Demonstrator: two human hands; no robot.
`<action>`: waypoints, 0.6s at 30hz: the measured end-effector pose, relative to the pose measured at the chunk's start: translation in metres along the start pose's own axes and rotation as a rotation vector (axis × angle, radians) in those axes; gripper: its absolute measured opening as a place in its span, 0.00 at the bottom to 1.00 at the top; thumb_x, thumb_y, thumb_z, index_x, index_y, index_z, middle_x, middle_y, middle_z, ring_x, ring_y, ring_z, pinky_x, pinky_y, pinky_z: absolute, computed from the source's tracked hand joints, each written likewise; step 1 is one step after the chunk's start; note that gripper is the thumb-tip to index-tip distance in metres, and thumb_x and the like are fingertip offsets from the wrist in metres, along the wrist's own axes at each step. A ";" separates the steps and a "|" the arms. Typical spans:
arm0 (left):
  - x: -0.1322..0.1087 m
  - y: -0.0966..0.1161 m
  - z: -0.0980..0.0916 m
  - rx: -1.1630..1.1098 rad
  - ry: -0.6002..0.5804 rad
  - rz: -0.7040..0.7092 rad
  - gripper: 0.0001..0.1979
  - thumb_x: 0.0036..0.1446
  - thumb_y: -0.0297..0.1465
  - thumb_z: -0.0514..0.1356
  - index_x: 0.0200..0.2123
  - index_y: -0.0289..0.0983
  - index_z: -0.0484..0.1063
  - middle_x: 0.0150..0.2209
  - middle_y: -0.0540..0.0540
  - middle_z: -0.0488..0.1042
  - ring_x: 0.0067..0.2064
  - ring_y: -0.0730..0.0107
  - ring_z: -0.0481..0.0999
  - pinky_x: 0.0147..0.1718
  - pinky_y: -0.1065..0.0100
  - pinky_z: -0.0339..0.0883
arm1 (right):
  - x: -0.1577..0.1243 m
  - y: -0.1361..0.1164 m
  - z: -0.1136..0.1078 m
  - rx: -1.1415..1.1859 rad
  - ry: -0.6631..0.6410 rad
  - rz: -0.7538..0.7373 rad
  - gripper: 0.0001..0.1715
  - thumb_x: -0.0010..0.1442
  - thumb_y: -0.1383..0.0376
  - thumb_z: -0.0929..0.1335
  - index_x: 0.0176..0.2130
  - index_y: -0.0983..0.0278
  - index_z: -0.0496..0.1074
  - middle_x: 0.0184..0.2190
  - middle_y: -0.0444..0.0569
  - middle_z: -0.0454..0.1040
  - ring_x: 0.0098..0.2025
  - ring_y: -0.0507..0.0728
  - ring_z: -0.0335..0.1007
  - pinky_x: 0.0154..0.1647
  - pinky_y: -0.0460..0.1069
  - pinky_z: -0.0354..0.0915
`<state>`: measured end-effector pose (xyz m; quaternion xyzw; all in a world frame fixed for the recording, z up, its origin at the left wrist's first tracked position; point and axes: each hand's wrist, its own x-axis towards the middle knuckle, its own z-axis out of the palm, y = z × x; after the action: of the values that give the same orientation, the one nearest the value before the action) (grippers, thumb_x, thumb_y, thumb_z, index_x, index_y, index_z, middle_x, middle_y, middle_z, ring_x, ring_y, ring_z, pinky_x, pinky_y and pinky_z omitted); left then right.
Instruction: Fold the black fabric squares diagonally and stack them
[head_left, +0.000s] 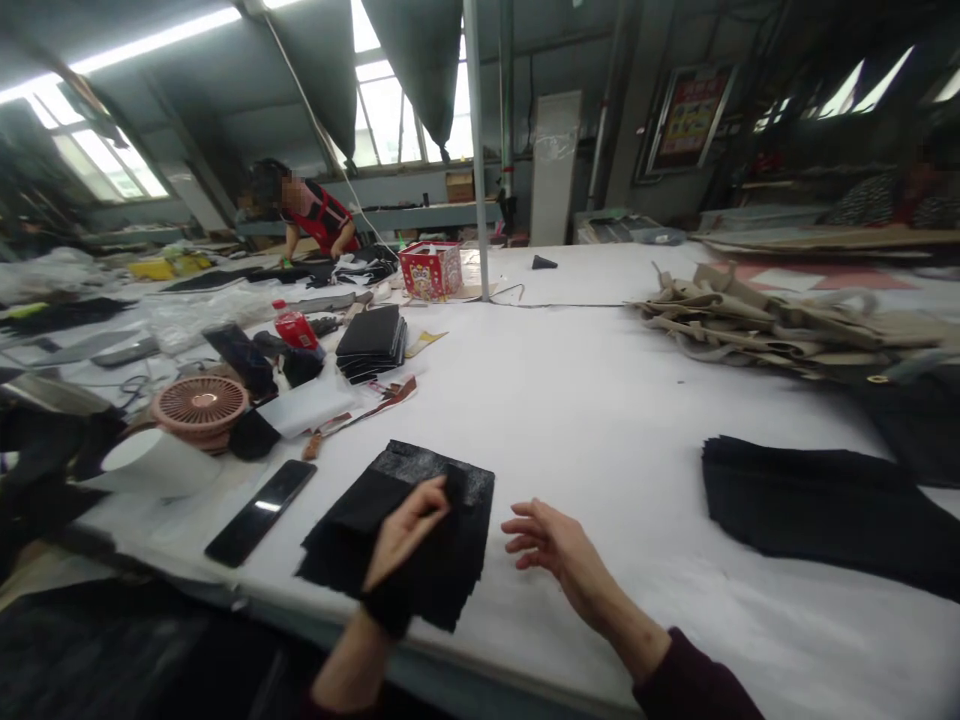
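Note:
A stack of black fabric pieces (465,560) lies near the front edge of the white table. Over it, my left hand (409,528) pinches a black fabric piece between thumb and fingers; this piece blends with the dark stack below, so its outline is hard to make out. A greyish, speckled strip shows along the stack's far edge. My right hand (559,555) is just right of the stack, apart from it, with fingers spread and nothing in them.
A black phone (261,512), a pink fan (200,405), a red-labelled bottle (294,325) and a dark stack (371,340) stand left. Black fabric (817,510) and a beige strap pile (772,320) lie right. A pole (477,150) rises behind; a co-worker (322,215) bends over the far left.

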<state>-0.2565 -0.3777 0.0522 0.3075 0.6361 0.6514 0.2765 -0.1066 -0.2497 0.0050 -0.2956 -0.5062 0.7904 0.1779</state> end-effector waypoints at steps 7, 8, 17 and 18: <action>-0.049 -0.034 0.158 0.316 -0.555 0.348 0.12 0.61 0.24 0.52 0.44 0.39 0.72 0.53 0.42 0.71 0.56 0.63 0.69 0.57 0.61 0.63 | -0.054 -0.032 -0.116 -0.065 0.198 0.188 0.31 0.52 0.43 0.71 0.41 0.66 0.76 0.39 0.51 0.76 0.43 0.57 0.70 0.44 0.49 0.64; -0.048 -0.038 0.163 0.394 -0.586 0.407 0.14 0.60 0.23 0.52 0.46 0.39 0.71 0.54 0.42 0.70 0.56 0.63 0.68 0.58 0.60 0.63 | -0.059 -0.033 -0.129 -0.109 0.172 0.176 0.29 0.50 0.45 0.73 0.39 0.66 0.76 0.37 0.50 0.76 0.41 0.56 0.70 0.43 0.48 0.64; 0.013 -0.069 0.146 1.065 -0.647 0.610 0.20 0.58 0.28 0.59 0.54 0.37 0.67 0.56 0.40 0.69 0.56 0.54 0.68 0.53 0.52 0.65 | -0.030 -0.040 -0.162 -0.753 0.238 0.068 0.18 0.57 0.54 0.67 0.33 0.67 0.76 0.20 0.43 0.68 0.23 0.49 0.61 0.23 0.44 0.54; 0.015 -0.068 0.148 1.081 -0.657 0.618 0.19 0.58 0.29 0.59 0.54 0.38 0.68 0.55 0.41 0.70 0.54 0.54 0.69 0.52 0.53 0.66 | -0.022 -0.039 -0.159 -0.788 0.272 0.030 0.15 0.56 0.57 0.68 0.31 0.67 0.76 0.21 0.44 0.70 0.25 0.51 0.63 0.26 0.45 0.55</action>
<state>-0.1573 -0.2662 -0.0148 0.7492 0.6378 0.1663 0.0651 0.0124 -0.1351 -0.0036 -0.4502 -0.7374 0.4925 0.1048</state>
